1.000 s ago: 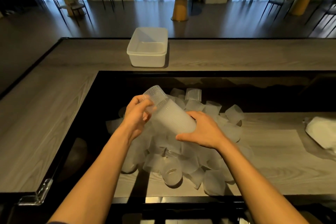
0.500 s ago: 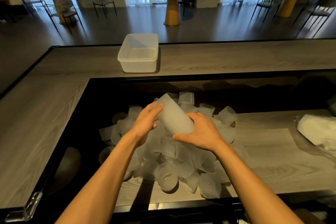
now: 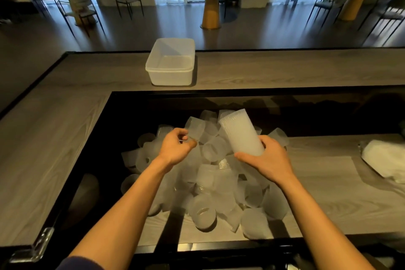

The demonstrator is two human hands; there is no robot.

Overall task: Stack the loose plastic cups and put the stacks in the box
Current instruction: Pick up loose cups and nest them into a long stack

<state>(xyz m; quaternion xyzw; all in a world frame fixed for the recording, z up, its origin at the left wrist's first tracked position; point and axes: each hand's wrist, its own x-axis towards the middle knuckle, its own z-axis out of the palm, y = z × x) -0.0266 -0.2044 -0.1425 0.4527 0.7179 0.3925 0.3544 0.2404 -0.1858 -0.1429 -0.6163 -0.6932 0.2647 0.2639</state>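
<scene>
A tall stack of frosted plastic cups (image 3: 241, 136) leans up and to the left, with my right hand (image 3: 267, 160) gripping its lower end. Below both hands, a pile of several loose frosted cups (image 3: 210, 182) lies on the lower wooden surface. My left hand (image 3: 175, 147) hovers left of the stack, apart from it. Its fingers are loosely curled and hold nothing, just short of a loose cup (image 3: 195, 130) at the pile's top. The white plastic box (image 3: 171, 76) stands open on the far counter with nothing inside.
The raised wooden counter (image 3: 65, 138) wraps around the left and far sides of the black-framed recess that holds the pile. A white crumpled bag (image 3: 385, 158) lies on the lower surface at the right. Tables and chairs stand in the room beyond.
My left hand has let go of the stack and moved left toward the loose cups. My right hand has tipped the stack more upright and shifted it right.
</scene>
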